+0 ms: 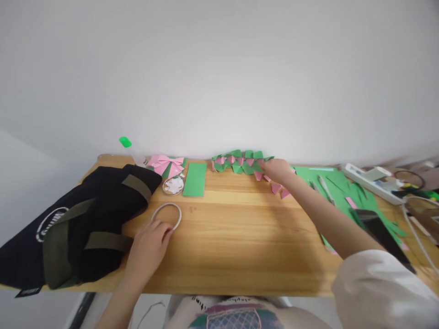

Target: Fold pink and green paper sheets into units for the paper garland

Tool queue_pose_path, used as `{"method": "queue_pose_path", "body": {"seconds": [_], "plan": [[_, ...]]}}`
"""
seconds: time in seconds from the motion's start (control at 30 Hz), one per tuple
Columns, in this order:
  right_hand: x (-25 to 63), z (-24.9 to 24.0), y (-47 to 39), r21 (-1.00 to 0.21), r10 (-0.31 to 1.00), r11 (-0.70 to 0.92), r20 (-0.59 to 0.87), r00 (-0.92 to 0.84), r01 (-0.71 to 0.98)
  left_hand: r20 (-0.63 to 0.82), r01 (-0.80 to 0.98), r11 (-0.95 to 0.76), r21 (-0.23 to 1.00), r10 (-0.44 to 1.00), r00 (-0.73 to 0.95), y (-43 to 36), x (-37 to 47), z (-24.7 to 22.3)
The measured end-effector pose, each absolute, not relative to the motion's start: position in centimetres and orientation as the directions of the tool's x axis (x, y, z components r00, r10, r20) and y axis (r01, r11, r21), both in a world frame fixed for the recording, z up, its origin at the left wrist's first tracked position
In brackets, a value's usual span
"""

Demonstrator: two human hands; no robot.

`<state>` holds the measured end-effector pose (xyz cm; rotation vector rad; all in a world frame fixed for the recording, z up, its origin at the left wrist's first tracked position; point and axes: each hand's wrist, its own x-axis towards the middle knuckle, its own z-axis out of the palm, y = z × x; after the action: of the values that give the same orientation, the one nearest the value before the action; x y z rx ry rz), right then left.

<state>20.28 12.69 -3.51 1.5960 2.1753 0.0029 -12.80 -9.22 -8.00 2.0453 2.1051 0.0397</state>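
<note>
My left hand [151,240] is closed on the near side of a thin white ring [179,209], which looks like a narrow roll of tape on the wooden table. Toward the wall, my right hand [275,170] has its fingers bent together at the right end of a row of folded green and pink paper pieces [236,162]. Whatever is between those fingertips is hidden. Loose pink folded pieces [275,188] lie just below that hand. A green paper rectangle [195,179] lies flat left of the row.
A black bag [103,205] covers the left of the table [219,246]. Beside it are a pink paper bow [168,164] and a ring holding white scraps [173,185]. On the right lie green sheets [308,173], a cutter knife [326,189], a dark phone [380,233] and a power strip [372,183].
</note>
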Motion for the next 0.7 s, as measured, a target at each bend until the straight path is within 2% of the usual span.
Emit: {"method": "queue_pose_path", "body": {"seconds": [0.3, 0.47, 0.7], "plan": [[22.9, -1.2, 10.4, 0.195, 0.886, 0.322, -0.407, -0.222, 0.927, -0.140, 0.989, 0.086, 0.119, 0.988, -0.069, -6.8, -12.7, -7.5], [22.0, -2.2, 11.0, 0.156, 0.892, 0.300, -0.395, -0.219, 0.941, -0.051, 0.989, 0.068, 0.130, 0.997, -0.062, -4.8, -11.7, -7.3], [20.2, -2.3, 12.1, 0.115, 0.811, 0.322, -0.545, -0.211, 0.940, 0.062, 0.986, 0.007, 0.168, 0.998, -0.018, -0.8, -10.3, -8.6]]}}
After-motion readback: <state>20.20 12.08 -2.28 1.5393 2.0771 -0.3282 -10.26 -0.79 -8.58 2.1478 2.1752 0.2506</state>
